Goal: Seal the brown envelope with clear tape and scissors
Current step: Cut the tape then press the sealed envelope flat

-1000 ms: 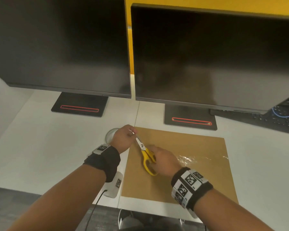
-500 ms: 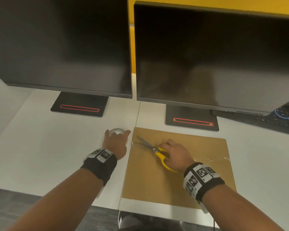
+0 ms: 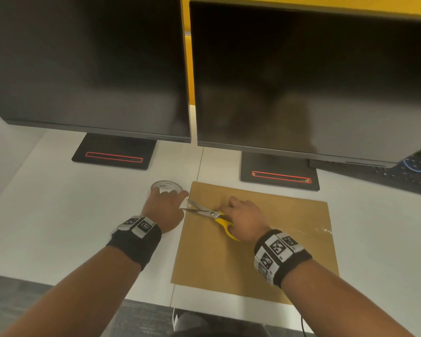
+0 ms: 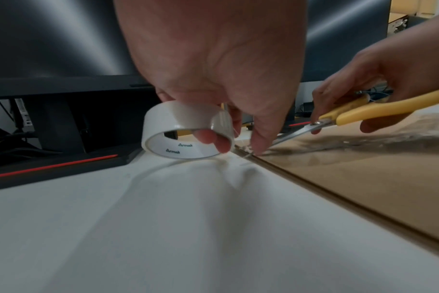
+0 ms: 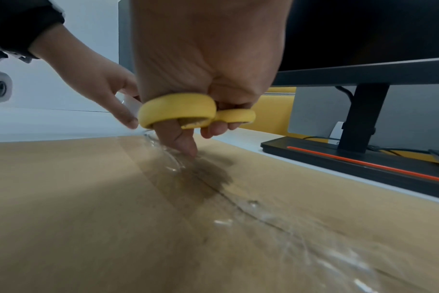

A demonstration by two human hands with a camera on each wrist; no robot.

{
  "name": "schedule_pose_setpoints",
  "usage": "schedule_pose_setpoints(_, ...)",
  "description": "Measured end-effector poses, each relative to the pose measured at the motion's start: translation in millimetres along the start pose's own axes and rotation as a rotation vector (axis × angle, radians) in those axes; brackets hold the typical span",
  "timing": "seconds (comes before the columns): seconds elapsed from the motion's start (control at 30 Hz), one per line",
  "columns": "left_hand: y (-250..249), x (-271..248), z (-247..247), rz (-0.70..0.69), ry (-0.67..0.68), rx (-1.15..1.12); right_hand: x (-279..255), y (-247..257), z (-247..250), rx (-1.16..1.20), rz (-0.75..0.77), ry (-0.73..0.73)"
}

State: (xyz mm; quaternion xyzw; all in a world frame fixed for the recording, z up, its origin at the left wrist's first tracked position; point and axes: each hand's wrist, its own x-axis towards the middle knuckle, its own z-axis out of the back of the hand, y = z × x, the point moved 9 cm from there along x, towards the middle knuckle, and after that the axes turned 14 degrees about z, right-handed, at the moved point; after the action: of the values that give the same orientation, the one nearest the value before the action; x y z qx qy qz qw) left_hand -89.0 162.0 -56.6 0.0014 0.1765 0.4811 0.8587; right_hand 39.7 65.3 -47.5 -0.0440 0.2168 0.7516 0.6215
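Note:
The brown envelope (image 3: 253, 251) lies flat on the white desk. A strip of clear tape (image 3: 309, 231) runs across it toward its left edge. My left hand (image 3: 167, 203) grips the white tape roll (image 4: 186, 132) just left of that edge, one finger inside the core and the thumb tip down at the edge. My right hand (image 3: 241, 215) holds the yellow-handled scissors (image 3: 213, 215), fingers through the loops (image 5: 188, 111). The blades stand slightly apart and point left, at the tape between roll and envelope.
Two dark monitors (image 3: 301, 81) hang low over the back of the desk on black stands (image 3: 280, 176). A black keyboard (image 3: 404, 178) lies at the far right. The desk's front edge (image 3: 156, 304) runs close below the envelope.
My left hand lowered the tape roll to the desk beside the envelope's left edge. The right hand swung the scissors flatter, then brought the blades left to the tape there.

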Motion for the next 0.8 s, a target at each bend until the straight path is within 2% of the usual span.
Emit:
schedule_pose_setpoints(0.4,-4.3,1.2,-1.0,0.001,-0.008,0.021,8.3,8.9,7.8,-0.107,0.036,0.027)
schedule_pose_setpoints(0.8,-6.8,3.2,-1.0,-0.010,0.013,0.043,10.9,7.0,0.2,-0.061,0.018,0.051)
